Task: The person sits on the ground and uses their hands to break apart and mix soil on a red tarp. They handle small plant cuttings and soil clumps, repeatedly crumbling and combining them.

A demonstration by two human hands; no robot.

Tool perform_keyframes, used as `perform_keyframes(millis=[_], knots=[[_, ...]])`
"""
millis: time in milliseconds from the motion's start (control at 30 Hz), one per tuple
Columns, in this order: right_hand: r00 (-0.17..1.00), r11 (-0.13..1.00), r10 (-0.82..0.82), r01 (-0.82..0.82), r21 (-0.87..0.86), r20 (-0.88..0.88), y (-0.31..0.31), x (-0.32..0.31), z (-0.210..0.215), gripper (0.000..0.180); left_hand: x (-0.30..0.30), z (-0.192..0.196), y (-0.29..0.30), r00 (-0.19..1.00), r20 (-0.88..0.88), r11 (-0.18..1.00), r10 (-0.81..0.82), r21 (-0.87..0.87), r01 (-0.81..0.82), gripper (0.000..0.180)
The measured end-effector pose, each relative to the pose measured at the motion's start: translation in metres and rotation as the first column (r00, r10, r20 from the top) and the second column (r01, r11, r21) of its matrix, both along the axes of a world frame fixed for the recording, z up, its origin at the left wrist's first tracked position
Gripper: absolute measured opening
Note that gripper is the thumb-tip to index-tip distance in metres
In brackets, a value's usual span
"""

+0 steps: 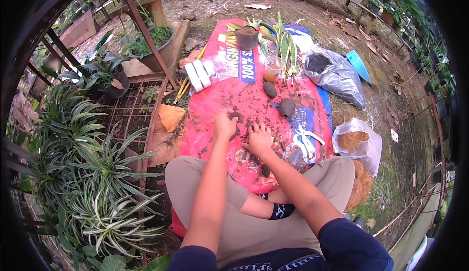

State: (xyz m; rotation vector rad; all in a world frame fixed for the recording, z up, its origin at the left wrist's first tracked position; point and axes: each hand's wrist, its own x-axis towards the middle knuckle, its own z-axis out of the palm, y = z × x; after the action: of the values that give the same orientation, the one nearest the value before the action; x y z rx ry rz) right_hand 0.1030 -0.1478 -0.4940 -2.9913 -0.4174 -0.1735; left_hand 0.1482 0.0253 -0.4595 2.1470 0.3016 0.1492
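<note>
My left hand (225, 124) is closed around a dark clump of soil (237, 117) low over a red plastic sheet (205, 141), its far fingers partly hidden. Just right of it, my right hand (259, 138) lies palm down with spread fingers among scattered soil crumbs. Beyond the right hand rest a large dark soil ball (287, 108) and a smaller ball (269, 89). Behind these stands a clear plastic cup (273, 65) with orange-brown liquid. Several snake plant leaves (284, 49) and a dark pot of soil (246, 39) are at the sheet's far end.
An open plastic bag of dark soil (337, 78) sits at the right, beside a turquoise plastic piece (359, 66). Nearer is a bag of brown fibre (356, 141). White strips (308, 139) and a white bundle (198, 74) lie on the sheet. Potted striped plants (107, 193) crowd the left.
</note>
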Motion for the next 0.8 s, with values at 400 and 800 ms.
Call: perform_keyframes(millis=[400, 800], knots=[[0.998, 0.999, -0.003, 0.001, 0.036, 0.062, -0.04, -0.009, 0.0, 0.014, 0.003, -0.014, -0.007, 0.994, -0.063, 0.995, -0.095, 0.024, 0.097, 0.033], [0.898, 0.365, 0.043, 0.393, 0.844, -0.437, -0.104, 0.091, 0.046, 0.02, -0.01, -0.01, -0.021, 0.97, -0.172, 0.948, -0.173, 0.237, 0.211, 0.025]])
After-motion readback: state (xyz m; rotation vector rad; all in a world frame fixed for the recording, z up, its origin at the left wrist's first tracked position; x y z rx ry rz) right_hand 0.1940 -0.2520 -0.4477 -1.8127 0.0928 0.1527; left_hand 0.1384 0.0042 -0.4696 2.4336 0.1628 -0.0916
